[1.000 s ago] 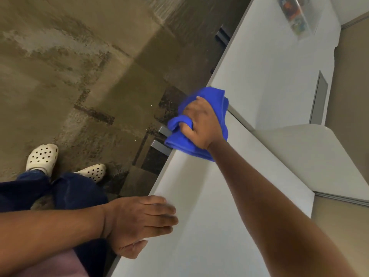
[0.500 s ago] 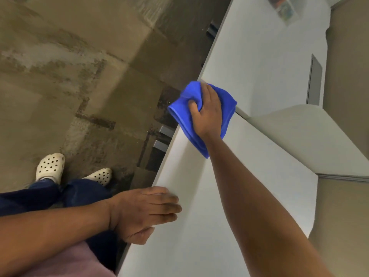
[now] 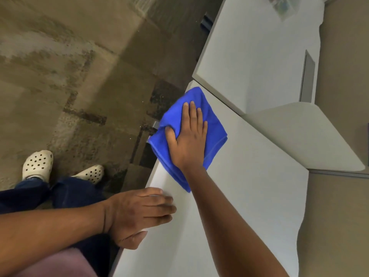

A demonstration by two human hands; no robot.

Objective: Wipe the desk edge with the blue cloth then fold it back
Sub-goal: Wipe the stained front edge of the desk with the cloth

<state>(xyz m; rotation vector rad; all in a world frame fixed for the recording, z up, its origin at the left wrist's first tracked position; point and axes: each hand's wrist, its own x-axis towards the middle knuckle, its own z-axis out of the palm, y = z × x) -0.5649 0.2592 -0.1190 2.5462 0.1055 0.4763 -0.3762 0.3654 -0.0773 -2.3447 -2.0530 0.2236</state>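
Observation:
The blue cloth (image 3: 213,124) lies folded over the left edge of the white desk (image 3: 249,196), part of it hanging past the edge. My right hand (image 3: 187,136) presses flat on top of it, fingers spread and pointing away from me, thumb tucked into a fold. My left hand (image 3: 137,212) rests on the same desk edge nearer to me, fingers together on the surface, thumb below the edge, holding nothing.
A second white desk (image 3: 249,47) continues beyond a gap. A grey partition shelf (image 3: 299,132) rises at the right. A plastic-wrapped item (image 3: 283,5) lies at the far end. Below the edge are brown carpet (image 3: 69,66) and my feet in white clogs (image 3: 38,164).
My right hand has gone from gripping the bunched cloth at the desk edge to lying flat on it, and the cloth has spread out onto the desk top. The left hand stayed put.

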